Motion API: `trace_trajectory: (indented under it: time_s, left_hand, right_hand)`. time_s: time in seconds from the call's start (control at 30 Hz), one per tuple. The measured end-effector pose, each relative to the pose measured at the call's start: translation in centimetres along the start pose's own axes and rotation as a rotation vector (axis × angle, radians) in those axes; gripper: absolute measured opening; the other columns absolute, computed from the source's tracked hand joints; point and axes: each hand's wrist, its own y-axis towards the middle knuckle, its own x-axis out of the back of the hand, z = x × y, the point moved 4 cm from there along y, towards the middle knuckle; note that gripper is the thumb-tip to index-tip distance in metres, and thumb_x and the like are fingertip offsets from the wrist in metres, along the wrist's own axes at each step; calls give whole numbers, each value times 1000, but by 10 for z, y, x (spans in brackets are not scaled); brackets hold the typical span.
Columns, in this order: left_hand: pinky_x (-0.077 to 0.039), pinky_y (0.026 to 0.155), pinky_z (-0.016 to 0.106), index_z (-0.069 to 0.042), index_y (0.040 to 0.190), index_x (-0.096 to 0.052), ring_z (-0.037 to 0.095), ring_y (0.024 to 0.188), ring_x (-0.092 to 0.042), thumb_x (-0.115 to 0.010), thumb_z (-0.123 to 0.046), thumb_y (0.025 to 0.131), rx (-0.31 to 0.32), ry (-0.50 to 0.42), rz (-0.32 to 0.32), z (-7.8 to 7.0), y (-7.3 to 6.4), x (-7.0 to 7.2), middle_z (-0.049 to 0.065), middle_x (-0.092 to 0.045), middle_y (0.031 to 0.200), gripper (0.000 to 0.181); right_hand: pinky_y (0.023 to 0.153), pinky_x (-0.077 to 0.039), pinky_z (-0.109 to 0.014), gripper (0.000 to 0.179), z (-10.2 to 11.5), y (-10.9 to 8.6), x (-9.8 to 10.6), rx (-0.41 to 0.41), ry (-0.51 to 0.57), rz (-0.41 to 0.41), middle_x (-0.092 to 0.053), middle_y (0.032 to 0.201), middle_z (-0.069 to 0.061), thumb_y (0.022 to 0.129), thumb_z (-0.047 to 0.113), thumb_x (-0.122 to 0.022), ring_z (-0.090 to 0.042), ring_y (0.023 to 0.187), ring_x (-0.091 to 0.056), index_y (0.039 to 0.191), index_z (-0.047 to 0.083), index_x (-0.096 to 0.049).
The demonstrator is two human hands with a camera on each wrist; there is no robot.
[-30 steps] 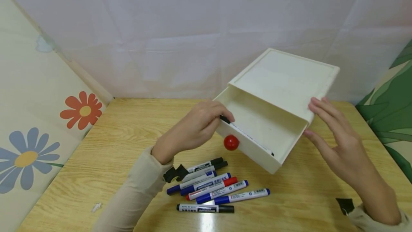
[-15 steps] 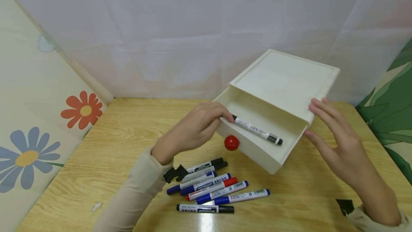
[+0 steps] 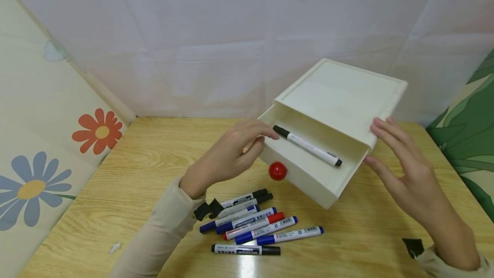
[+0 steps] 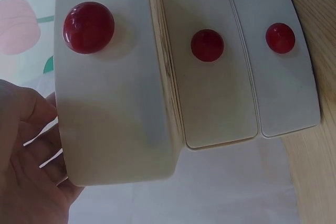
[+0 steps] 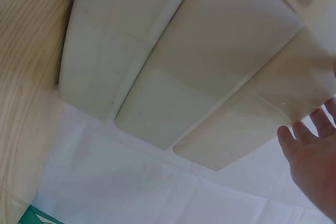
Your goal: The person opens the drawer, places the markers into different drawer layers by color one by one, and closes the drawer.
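A black-capped whiteboard marker (image 3: 310, 147) lies inside the pulled-out top drawer (image 3: 306, 182) of a cream drawer cabinet (image 3: 343, 93). My left hand (image 3: 233, 153) is at the drawer's left front corner. Its bent fingers reach over the rim near the marker's cap, apart from it as far as I can tell. In the left wrist view, that hand's fingers are partly hidden behind the drawer front, above two closed drawers with red knobs (image 4: 207, 45). My right hand (image 3: 413, 175) rests spread fingertips and thumb against the cabinet's right side.
Several whiteboard markers (image 3: 266, 226) with blue, black and red caps lie in a group on the wooden table (image 3: 347, 248) before the cabinet. A red knob (image 3: 278, 170) sticks out of the open drawer's front. White cloth (image 3: 200, 55) hangs behind.
The marker, first edge-on at the drawer's front rim by my left fingers, has rolled deeper into the drawer. The left fingers have loosened and drawn back slightly. My right hand stays put.
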Motion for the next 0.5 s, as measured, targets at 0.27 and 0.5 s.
trace_trajectory:
  time_s: [0.27, 0.5]
  left_hand:
    - [-54, 96, 34, -5, 117, -67, 22, 116, -60, -55, 0, 95, 18, 12, -80, 0, -9, 8, 9, -69, 119, 25]
    - [-53, 100, 38, -3, 119, -66, 24, 118, -59, -56, 0, 95, 50, 15, -144, 4, -19, 15, 13, -66, 123, 26]
  right_hand:
    - [121, -28, -24, 70, 1, 1, -1, 14, 6, -10, -50, 148, -15, 97, 48, -53, -25, 147, -37, 130, -13, -55]
    - [122, -28, -25, 69, 3, 2, -1, 26, 5, -17, -50, 147, -17, 98, 48, -52, -24, 146, -37, 129, -14, -55]
